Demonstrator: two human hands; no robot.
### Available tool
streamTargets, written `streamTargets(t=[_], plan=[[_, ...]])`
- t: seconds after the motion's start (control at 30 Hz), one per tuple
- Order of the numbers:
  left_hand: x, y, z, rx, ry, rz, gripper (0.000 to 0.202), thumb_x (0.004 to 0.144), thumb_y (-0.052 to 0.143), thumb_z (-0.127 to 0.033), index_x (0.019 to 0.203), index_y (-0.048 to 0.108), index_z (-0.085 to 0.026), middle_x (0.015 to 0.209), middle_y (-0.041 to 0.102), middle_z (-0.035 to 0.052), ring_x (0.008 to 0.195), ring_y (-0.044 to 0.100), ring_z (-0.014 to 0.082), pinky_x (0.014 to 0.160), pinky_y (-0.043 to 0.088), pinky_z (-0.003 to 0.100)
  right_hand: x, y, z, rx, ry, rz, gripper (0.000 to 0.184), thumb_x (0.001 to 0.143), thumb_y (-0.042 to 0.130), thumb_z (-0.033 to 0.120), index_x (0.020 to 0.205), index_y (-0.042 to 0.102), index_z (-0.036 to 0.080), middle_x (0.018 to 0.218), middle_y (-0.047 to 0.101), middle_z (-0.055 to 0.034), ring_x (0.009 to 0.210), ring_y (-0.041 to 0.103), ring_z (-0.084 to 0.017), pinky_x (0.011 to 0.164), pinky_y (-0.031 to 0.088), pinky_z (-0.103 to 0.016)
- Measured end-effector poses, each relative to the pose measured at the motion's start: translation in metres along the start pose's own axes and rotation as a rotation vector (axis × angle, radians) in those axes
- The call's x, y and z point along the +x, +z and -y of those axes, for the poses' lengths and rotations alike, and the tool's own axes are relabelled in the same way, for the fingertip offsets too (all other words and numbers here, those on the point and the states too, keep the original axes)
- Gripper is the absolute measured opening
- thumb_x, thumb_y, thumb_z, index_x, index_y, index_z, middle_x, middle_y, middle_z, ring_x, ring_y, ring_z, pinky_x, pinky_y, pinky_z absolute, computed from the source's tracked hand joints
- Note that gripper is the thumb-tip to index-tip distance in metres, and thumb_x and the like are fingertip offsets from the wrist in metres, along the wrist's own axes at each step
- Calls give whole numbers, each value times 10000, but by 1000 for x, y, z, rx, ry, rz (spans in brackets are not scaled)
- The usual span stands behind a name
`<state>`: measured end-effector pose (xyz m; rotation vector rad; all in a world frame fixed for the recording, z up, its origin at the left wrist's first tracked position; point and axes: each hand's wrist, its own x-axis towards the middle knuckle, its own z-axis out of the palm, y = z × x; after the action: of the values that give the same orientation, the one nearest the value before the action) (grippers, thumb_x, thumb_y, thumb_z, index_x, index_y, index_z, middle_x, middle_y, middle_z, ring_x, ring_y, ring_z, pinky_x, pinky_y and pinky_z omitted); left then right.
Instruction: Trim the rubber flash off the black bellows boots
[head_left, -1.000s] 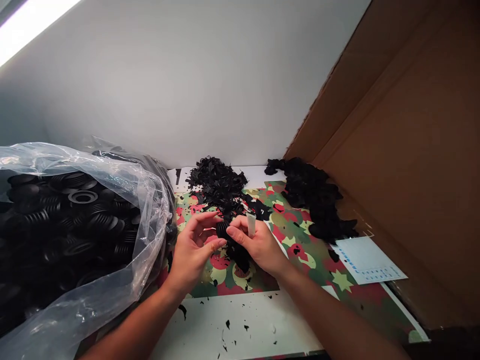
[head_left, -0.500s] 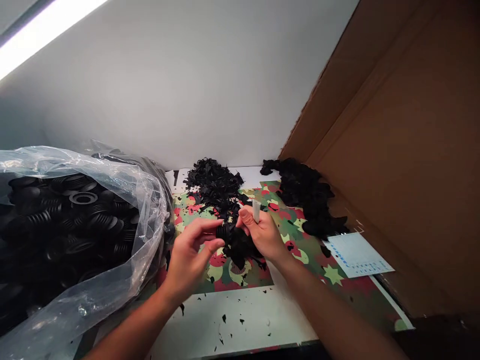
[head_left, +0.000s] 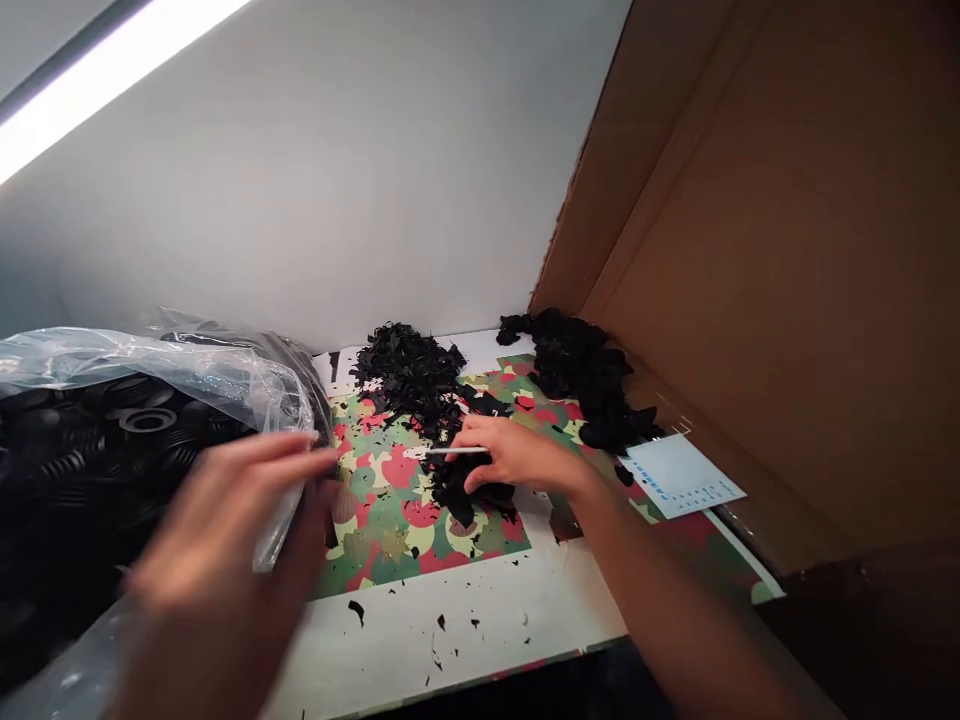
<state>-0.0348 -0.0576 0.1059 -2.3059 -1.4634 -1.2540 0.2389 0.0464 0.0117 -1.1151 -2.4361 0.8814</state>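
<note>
My right hand (head_left: 510, 455) rests on a small heap of black rubber pieces (head_left: 461, 485) on the camouflage-patterned mat (head_left: 375, 500). Its fingers are closed round a thin white stick-like tool (head_left: 450, 451) that points left. My left hand (head_left: 225, 520) is blurred by motion in front of the clear plastic bag (head_left: 225, 375), with fingers stretched out toward the bag's edge. I cannot make out anything in it. The bag holds several black ribbed rubber rings (head_left: 142, 420).
Two piles of black scraps lie at the back: one (head_left: 409, 365) in the middle, one (head_left: 581, 375) by the cardboard wall (head_left: 750, 250) on the right. A white printed sheet (head_left: 679, 475) lies beside it. Black crumbs dot the white tabletop (head_left: 465, 620).
My left hand has left the black piece and swung left and nearer, toward the bag. My right hand has dropped onto the heap, and the white tool now lies level.
</note>
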Motion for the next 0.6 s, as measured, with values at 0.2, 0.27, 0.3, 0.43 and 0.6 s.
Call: streamTargets(t=[0.2,0.27,0.3,0.43,0.6], plan=[[-10,96,6,-322,-255,628,86,823,719,-245,772,651,-232,641,643,-19,522,577,175,514,421,277,4,9,5,23,-91,-38,106,827,815,203,809,712,183,901,596,-8,784,592,-155,710,461,-259],[-11,114,15,-447,-395,687,69,841,689,-262,808,643,-223,619,630,-28,518,577,175,503,404,267,5,10,7,79,-121,-80,91,841,783,171,793,708,185,858,610,0,772,594,-152,706,452,-254],[-11,120,16,-488,-430,704,68,860,666,-269,819,640,-221,628,633,-25,537,584,179,516,408,267,5,10,8,108,-120,-107,87,847,771,166,795,705,187,839,624,3,772,599,-154,707,447,-255],[-18,137,1,-416,-390,640,98,830,704,-220,804,610,-216,811,687,24,726,629,215,652,445,304,6,10,11,192,-17,-323,199,950,652,261,763,677,197,751,655,6,710,587,-157,669,416,-262],[-29,143,-7,-289,-382,637,266,720,814,-170,831,579,-226,844,682,14,791,633,241,672,437,315,5,10,16,296,-3,-453,300,1017,529,337,810,702,205,747,686,-2,718,628,-168,687,445,-269]])
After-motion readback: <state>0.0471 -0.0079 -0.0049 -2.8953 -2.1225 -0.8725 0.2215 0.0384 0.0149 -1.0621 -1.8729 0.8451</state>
